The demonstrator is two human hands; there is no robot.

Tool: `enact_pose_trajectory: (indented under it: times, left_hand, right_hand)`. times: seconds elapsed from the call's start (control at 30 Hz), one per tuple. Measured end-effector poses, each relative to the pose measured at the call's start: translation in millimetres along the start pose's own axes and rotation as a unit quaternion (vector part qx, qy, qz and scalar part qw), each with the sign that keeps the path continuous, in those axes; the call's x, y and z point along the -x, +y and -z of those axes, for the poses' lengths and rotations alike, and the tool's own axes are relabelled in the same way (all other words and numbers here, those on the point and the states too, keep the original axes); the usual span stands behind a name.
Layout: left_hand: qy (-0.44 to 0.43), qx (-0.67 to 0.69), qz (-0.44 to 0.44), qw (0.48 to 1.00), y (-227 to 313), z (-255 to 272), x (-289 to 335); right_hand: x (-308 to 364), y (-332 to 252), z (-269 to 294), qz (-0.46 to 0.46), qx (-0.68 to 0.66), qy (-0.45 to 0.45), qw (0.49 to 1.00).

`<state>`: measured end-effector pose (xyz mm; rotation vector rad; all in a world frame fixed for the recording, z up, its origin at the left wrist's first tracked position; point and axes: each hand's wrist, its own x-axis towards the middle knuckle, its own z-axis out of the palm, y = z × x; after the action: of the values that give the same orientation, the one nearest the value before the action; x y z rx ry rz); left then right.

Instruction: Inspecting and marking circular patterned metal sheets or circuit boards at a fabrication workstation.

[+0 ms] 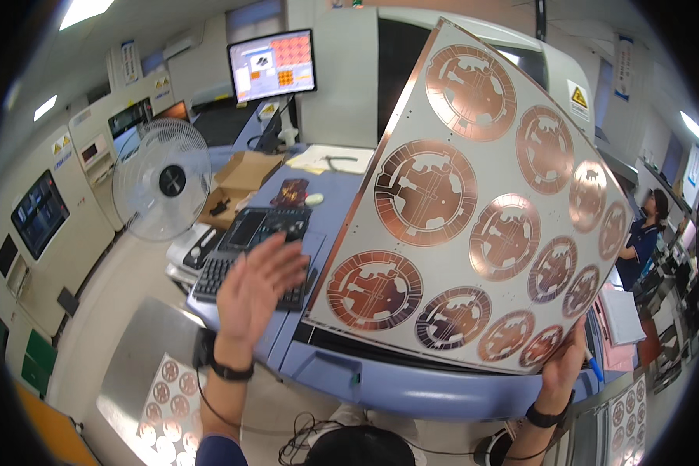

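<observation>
My right hand (565,362) grips a large white circuit board panel (485,175) at its lower right edge. The panel stands tilted up over the blue machine bench, with rows of round copper patterns facing me. Its lower left edge is close to the bench top; whether it rests there I cannot tell. My left hand (256,286) is raised with fingers stretched out and holds nothing. Behind that hand, and partly covered by it, is a black keyboard (213,278). Both wrists wear black bands.
Panels with round copper patterns lie low on the left (167,404) and right (627,419). On the bench are a monitor (272,66), a cardboard box (245,175) and pliers on paper (342,159). A fan (161,180) stands left. Cables hang near me; another person (643,245) is at far right.
</observation>
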<state>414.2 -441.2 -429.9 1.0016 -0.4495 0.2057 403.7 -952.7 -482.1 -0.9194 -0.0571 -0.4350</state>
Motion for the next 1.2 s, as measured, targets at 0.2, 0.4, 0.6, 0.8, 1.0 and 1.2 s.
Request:
enact_pose_trajectory:
  times: [0.2,0.4,0.6,0.8,1.0,1.2]
  left_hand:
    - [0.022,-0.097,0.022,0.995,9,-67,-50]
    - [0.142,-0.045,0.015,0.989,-19,-37,-34]
    - [-0.047,0.106,0.108,0.987,-31,-26,-43]
    - [-0.176,0.353,0.233,0.889,-82,-2,-73]
    - [0.022,0.093,0.315,0.944,-126,16,-148]
    - [0.043,-0.316,0.169,0.933,-182,32,-188]
  right_hand:
    - [-21,-7,-33,0.081,0.115,-0.015,0.990]
    - [-13,-18,-79,0.080,0.090,-0.029,0.992]
    - [-38,-19,-61,0.058,-0.011,-0.254,0.965]
    - [-87,46,-50,-0.113,-0.188,-0.213,0.952]
    - [-148,70,-18,-0.202,0.090,0.024,0.975]
    - [-205,117,0,0.033,0.527,0.015,0.849]
